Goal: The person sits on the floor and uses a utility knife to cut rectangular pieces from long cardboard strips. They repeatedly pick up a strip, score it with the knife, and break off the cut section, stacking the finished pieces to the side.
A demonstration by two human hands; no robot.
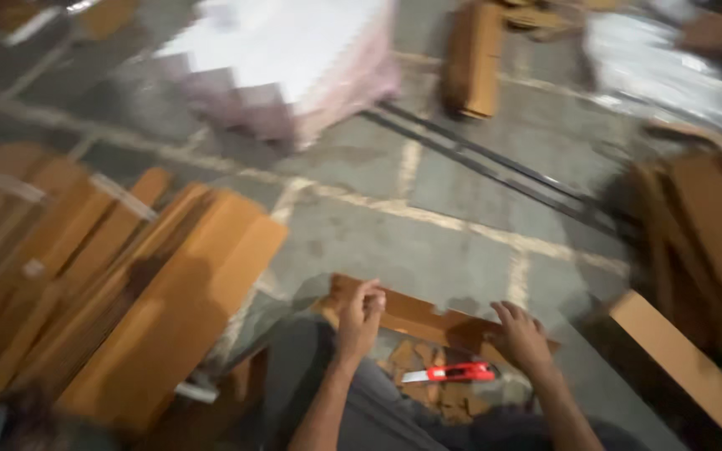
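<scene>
Seen from the head camera, both hands work at a flat strip of brown cardboard [415, 316] that lies on the concrete floor [428, 242] just past the person's knees. The left hand [360, 318] has its fingers [369, 294] curled over the strip's near left end, thumb and fingertips pinched onto the edge. The right hand [519, 336] rests on the strip's right end with its fingers [507, 311] spread and bent down onto the cardboard; whether they grip it or only press on it cannot be told through the blur. Between the two forearms, on the floor just below the strip, lies a red box cutter [453, 373] with its pale blade pointing left, touched by neither hand, and small torn cardboard scraps [428, 392] sit around and under it. The person's grey trouser leg [311, 367] fills the lower middle. To the left, a leaning pile of flattened cardboard boxes [119, 292] with strips of clear tape spreads across the floor. More cardboard pieces [704, 250] stand at the right edge, with one long board [687, 363] lying slantwise near the right hand. Farther off, a white and pink block-shaped stack [294, 58] stands on the floor, a folded carton [474, 58] beside it, and dark rails [495, 167] cross the concrete diagonally.
</scene>
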